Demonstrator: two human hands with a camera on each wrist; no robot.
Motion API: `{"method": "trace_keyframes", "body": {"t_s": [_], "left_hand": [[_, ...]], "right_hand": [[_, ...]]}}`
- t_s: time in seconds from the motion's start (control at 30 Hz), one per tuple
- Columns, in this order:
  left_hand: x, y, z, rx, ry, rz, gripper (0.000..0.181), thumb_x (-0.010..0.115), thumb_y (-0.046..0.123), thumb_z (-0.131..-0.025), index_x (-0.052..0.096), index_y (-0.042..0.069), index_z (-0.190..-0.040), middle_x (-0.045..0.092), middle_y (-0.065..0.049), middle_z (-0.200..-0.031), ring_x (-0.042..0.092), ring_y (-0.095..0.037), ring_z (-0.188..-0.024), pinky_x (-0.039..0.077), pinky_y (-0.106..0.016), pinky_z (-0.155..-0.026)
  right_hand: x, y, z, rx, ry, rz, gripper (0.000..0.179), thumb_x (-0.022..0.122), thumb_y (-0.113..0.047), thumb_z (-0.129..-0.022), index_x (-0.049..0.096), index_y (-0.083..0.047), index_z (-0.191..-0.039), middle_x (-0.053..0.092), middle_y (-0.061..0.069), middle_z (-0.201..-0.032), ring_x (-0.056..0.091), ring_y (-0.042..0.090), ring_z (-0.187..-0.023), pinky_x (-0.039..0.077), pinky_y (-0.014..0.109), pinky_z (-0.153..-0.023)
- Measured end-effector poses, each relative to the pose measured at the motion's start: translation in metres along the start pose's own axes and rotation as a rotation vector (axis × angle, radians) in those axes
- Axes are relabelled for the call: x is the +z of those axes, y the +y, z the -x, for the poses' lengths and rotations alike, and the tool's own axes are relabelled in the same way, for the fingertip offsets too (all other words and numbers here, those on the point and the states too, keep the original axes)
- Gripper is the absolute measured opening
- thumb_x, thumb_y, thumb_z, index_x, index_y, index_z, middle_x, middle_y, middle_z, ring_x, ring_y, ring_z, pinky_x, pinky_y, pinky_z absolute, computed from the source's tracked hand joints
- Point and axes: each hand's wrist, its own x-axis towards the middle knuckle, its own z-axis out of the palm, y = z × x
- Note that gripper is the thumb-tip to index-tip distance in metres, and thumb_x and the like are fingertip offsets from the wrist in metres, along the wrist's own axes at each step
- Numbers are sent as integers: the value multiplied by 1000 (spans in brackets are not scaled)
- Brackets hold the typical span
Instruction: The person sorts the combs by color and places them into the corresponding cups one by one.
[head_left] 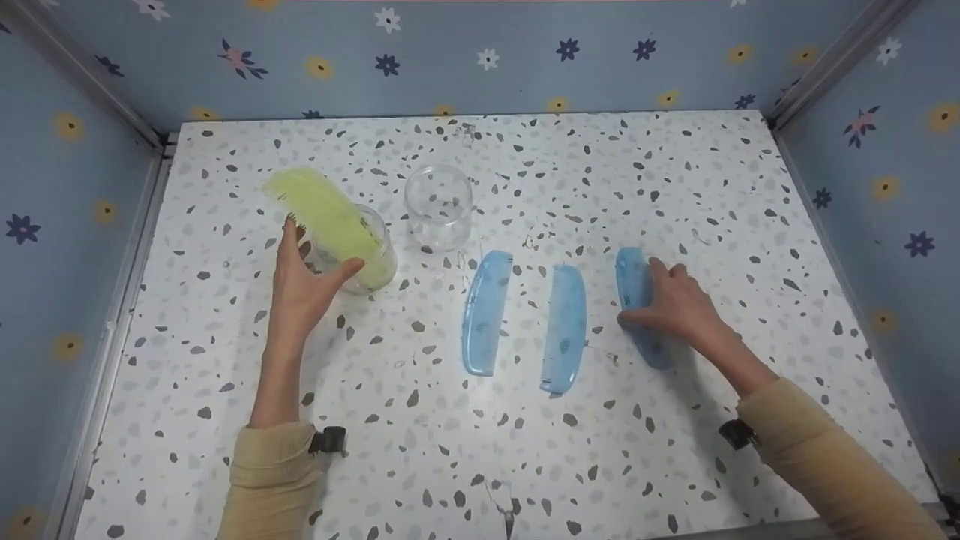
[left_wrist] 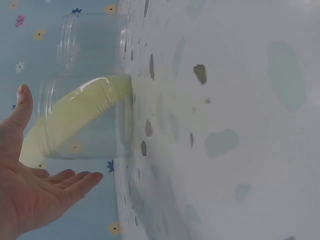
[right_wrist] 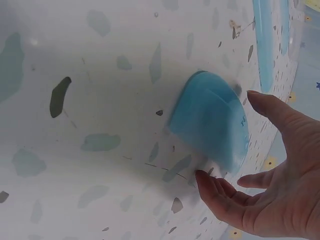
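A yellow-green comb (head_left: 322, 210) leans inside a clear jar (head_left: 384, 259), its upper end sticking out past the rim. My left hand (head_left: 300, 285) is spread beside that jar, thumb and fingers apart; the left wrist view shows the palm (left_wrist: 30, 195) holding nothing. At the right lies a blue comb (head_left: 634, 281), partly hidden under my right hand (head_left: 679, 304). In the right wrist view, the thumb and fingers stand on either side of this blue comb (right_wrist: 212, 117), with gaps between them and it.
Two more blue combs, one on the left (head_left: 487, 315) and one on the right (head_left: 566, 330), lie mid-table. A second clear jar (head_left: 439, 210) stands behind the first. Flowered blue panels (head_left: 480, 60) border the speckled white table (head_left: 450, 465) at the back and sides.
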Motion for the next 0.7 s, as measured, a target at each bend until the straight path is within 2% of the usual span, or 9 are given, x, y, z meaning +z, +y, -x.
{"method": "trace_keyframes", "body": {"t_s": [0.2, 0.3, 0.43, 0.57, 0.7], "left_hand": [[-8, 16, 7, 2, 89, 3, 123, 80, 51, -86, -9, 24, -166, 13, -9, -174, 24, -29, -160, 32, -48, -128], [-11, 23, 10, 26, 146, -21, 121, 80, 51, -86, -6, 25, -167, 11, -6, -174, 18, -26, -161, 26, -50, -131], [-14, 31, 12, 99, 240, -49, 115, 81, 50, -85, 5, 26, -167, 11, -3, -174, 11, -21, -162, 17, -50, -133], [-13, 40, 12, 198, 329, -31, 104, 82, 47, -85, 20, 23, -165, 17, -1, -173, 8, -18, -163, 14, -46, -134], [-11, 50, 11, 289, 364, -1, 101, 84, 40, -85, 24, 20, -165, 20, -2, -173, 8, -19, -163, 13, -44, -133]], "right_hand": [[2, -1, 0, 16, -1, 12, 94, 81, -45, -79, 36, 2, -146, 46, 27, -118, 50, 36, -95, 48, 44, -74], [2, -3, 0, 24, -13, 19, 91, 80, -45, -79, 37, 3, -144, 47, 24, -114, 51, 35, -94, 47, 41, -72], [1, -5, -1, 25, -26, 33, 92, 79, -43, -79, 37, 6, -145, 48, 25, -114, 53, 35, -94, 48, 40, -72], [0, -6, -2, 28, -37, 36, 86, 80, -41, -78, 41, 7, -138, 51, 24, -110, 53, 36, -93, 49, 42, -72], [-1, -5, -1, 36, -50, 26, 79, 81, -39, -77, 45, 6, -131, 52, 24, -107, 54, 36, -92, 49, 44, -73]]}}
